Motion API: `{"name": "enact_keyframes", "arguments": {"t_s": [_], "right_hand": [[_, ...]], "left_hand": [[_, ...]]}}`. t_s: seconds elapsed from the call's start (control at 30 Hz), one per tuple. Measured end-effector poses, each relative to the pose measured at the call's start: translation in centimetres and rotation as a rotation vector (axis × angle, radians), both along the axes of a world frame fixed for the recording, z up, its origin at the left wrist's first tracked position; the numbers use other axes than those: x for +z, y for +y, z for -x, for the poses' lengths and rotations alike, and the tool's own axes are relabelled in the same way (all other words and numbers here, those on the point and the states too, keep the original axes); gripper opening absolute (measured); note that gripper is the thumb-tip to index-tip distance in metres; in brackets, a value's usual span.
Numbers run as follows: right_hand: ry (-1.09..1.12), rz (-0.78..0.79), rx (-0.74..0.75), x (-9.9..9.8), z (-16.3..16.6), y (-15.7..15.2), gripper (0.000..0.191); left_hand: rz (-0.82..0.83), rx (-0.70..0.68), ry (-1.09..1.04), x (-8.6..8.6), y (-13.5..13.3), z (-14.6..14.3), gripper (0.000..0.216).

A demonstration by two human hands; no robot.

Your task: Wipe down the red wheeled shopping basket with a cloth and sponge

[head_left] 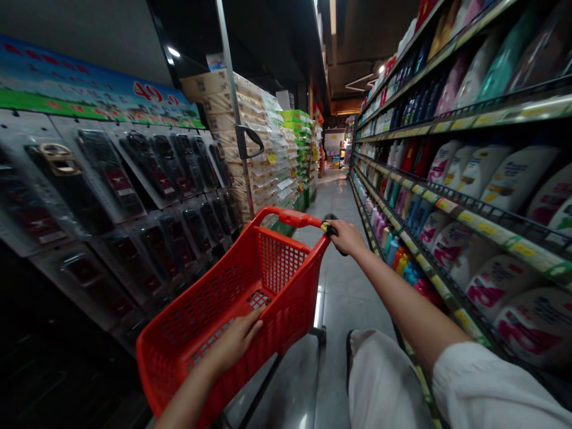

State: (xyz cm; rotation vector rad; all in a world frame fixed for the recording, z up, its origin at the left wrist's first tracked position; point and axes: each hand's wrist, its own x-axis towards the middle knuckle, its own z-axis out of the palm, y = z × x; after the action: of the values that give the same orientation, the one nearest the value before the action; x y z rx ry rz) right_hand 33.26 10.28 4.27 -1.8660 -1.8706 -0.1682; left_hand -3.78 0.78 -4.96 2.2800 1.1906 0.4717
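A red plastic shopping cart (210, 310) stands in a store aisle right in front of me. My left hand (235, 342) lies flat with fingers stretched out on the basket's near rim. My right hand (345, 236) is closed around the black grip at the right end of the cart's red handle bar (295, 218). The basket looks empty inside. My white trouser leg shows at the bottom right.
Hanging packs of dark items (134, 196) fill the wall on the left. Shelves of bottles and refill pouches (482, 179) line the right. Stacked boxes and green packs (272, 155) stand further down the left. The grey tiled aisle floor (330, 196) runs ahead.
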Motion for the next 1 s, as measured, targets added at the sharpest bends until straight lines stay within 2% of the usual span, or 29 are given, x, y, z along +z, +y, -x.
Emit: {"name": "enact_keyframes", "arguments": {"t_s": [0.1, 0.23, 0.3, 0.4, 0.57, 0.7, 0.83, 0.9, 1.0], "right_hand": [[-0.101, 0.15, 0.028, 2.4, 0.3, 1.5, 0.048], [-0.248, 0.278, 0.059, 5.1, 3.1, 4.5, 0.048], [-0.275, 0.293, 0.079, 5.7, 4.8, 5.9, 0.043], [-0.257, 0.294, 0.081, 5.5, 6.1, 7.2, 0.038], [0.077, 0.339, 0.208, 4.5, 3.9, 6.9, 0.054], [0.367, 0.392, 0.254, 3.8, 1.4, 5.3, 0.052], [0.711, 0.281, 0.301, 2.0, 0.1, 2.8, 0.048], [0.836, 0.14, 0.284, 0.7, 0.2, 1.4, 0.048], [0.888, -0.156, 0.154, -1.5, 1.7, -0.2, 0.047]], "left_hand": [[-0.026, 0.003, 0.02, 0.0, 0.1, 0.9, 0.043], [-0.059, 0.022, 0.072, 0.1, -0.2, 2.0, 0.041], [-0.051, 0.019, 0.082, 0.1, -0.5, 2.5, 0.039], [-0.018, 0.049, 0.067, -0.3, -1.0, 3.0, 0.04], [0.071, 0.134, 0.044, -1.1, -1.6, 3.8, 0.051], [0.091, 0.109, 0.029, -1.0, -2.2, 3.8, 0.053], [0.073, 0.102, 0.0, -0.6, -2.8, 3.4, 0.052], [0.068, 0.091, -0.03, -0.4, -3.0, 3.1, 0.051], [0.069, 0.081, -0.051, 0.3, -3.3, 2.4, 0.05]]}}
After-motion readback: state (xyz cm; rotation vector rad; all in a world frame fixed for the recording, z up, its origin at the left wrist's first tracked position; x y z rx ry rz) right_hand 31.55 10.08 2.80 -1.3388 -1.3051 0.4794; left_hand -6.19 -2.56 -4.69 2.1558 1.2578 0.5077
